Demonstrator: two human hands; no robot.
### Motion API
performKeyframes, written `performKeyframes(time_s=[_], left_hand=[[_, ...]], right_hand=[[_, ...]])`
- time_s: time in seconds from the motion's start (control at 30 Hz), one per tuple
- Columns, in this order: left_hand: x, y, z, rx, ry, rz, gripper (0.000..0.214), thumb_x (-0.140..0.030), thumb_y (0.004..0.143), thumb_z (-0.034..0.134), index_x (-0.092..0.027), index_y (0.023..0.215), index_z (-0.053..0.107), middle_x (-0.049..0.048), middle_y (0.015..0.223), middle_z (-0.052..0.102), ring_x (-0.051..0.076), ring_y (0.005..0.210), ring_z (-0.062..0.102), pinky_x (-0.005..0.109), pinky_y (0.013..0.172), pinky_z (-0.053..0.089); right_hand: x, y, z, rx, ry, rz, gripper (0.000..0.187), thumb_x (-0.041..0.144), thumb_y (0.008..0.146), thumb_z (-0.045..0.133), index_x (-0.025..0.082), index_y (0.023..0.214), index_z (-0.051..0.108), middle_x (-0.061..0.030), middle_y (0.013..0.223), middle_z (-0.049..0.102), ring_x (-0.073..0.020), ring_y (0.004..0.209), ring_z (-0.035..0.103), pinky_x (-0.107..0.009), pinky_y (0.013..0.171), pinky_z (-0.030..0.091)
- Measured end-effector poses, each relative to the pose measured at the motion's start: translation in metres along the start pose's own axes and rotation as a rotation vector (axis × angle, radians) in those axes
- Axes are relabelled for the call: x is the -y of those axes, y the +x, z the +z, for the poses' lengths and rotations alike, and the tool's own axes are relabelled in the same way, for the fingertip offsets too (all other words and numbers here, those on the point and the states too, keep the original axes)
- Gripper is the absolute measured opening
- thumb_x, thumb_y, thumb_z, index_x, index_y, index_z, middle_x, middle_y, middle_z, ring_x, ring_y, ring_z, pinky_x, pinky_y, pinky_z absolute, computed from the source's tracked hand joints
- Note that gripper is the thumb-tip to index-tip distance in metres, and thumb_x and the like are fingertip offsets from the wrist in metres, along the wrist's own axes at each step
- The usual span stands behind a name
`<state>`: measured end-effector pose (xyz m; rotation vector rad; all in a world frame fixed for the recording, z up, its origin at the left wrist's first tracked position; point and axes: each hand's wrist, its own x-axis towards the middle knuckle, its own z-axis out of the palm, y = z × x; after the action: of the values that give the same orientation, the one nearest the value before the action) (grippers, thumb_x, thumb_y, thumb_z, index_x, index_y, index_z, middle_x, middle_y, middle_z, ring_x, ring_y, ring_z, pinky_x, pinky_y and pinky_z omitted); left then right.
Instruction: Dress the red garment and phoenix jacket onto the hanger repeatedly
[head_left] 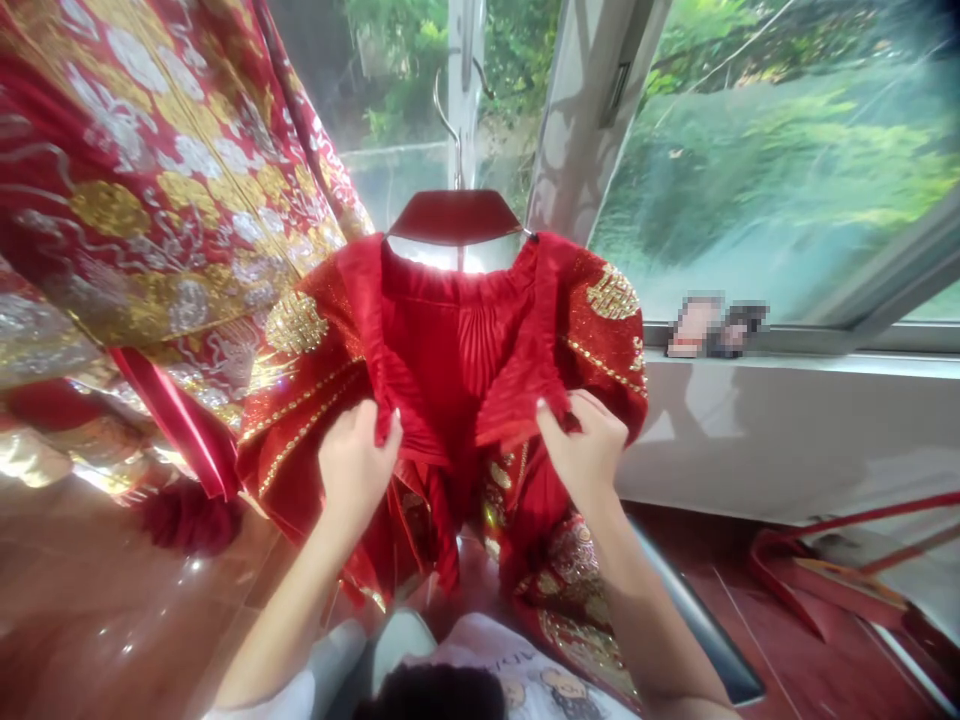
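Note:
A red jacket point(307, 390) with gold beaded trim and round gold emblems on its shoulders hangs from a dark red hanger point(457, 212) in front of me. Its front is spread apart, showing the pleated red lining inside. My left hand point(356, 455) is closed on the front edge at the left, thumb pressed against the fabric. At the right, my right hand point(583, 440) pinches the opposite edge in the same way. The lower part of the jacket drapes between my forearms, partly hidden by them.
A red garment with gold and silver embroidery point(150, 180) hangs at the left. Behind the hanger are large windows point(750, 180) with a white sill point(795, 365); blurred-out items point(705, 325) sit on it. A red-framed object point(810, 580) stands on the tiled floor point(150, 610) at right.

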<state>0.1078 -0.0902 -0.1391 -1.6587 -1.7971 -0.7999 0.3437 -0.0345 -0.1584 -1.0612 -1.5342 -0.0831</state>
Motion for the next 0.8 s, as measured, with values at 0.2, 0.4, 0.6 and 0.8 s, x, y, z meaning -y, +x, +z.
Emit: performKeyframes(time_s=[0.2, 0.4, 0.6, 0.8], left_hand=[[-0.058, -0.006, 0.009, 0.072, -0.180, 0.169, 0.023, -0.018, 0.086, 0.047, -0.024, 0.064, 0.045, 0.0052, 0.061, 0.055, 0.020, 0.059, 0.052, 0.031, 0.054, 0.034], [-0.065, 0.026, 0.062, 0.303, -0.181, 0.071, 0.016, -0.011, 0.082, 0.043, -0.022, 0.078, 0.054, 0.0106, 0.077, 0.063, 0.025, 0.071, 0.059, 0.033, 0.054, 0.031], [-0.052, 0.037, 0.066, 0.320, -0.351, 0.035, 0.011, -0.017, 0.083, 0.045, -0.023, 0.073, 0.044, 0.0060, 0.074, 0.062, 0.022, 0.068, 0.057, 0.031, 0.057, 0.031], [-0.045, 0.022, 0.074, 0.288, -0.595, -0.004, 0.022, -0.017, 0.074, 0.049, -0.024, 0.070, 0.029, 0.0003, 0.067, 0.052, 0.018, 0.061, 0.048, 0.029, 0.058, 0.033]], right_hand=[[0.036, 0.006, 0.027, 0.067, 0.168, -0.453, 0.031, 0.007, 0.076, 0.048, 0.021, 0.055, 0.031, -0.0008, 0.052, 0.041, -0.0143, 0.052, 0.035, -0.031, 0.052, 0.030], [0.007, 0.005, 0.069, 0.184, 0.368, -0.433, 0.032, 0.005, 0.073, 0.044, 0.020, 0.054, 0.022, 0.0013, 0.051, 0.032, -0.0124, 0.050, 0.029, -0.029, 0.051, 0.026], [0.020, -0.006, 0.064, 0.289, 0.376, -0.493, 0.029, 0.006, 0.074, 0.043, 0.020, 0.055, 0.026, 0.0008, 0.055, 0.035, -0.0131, 0.055, 0.030, -0.029, 0.054, 0.026], [0.007, 0.007, 0.078, 0.314, 0.317, -0.455, 0.029, 0.007, 0.072, 0.043, 0.021, 0.056, 0.024, 0.0006, 0.056, 0.035, -0.0136, 0.057, 0.032, -0.030, 0.057, 0.026]])
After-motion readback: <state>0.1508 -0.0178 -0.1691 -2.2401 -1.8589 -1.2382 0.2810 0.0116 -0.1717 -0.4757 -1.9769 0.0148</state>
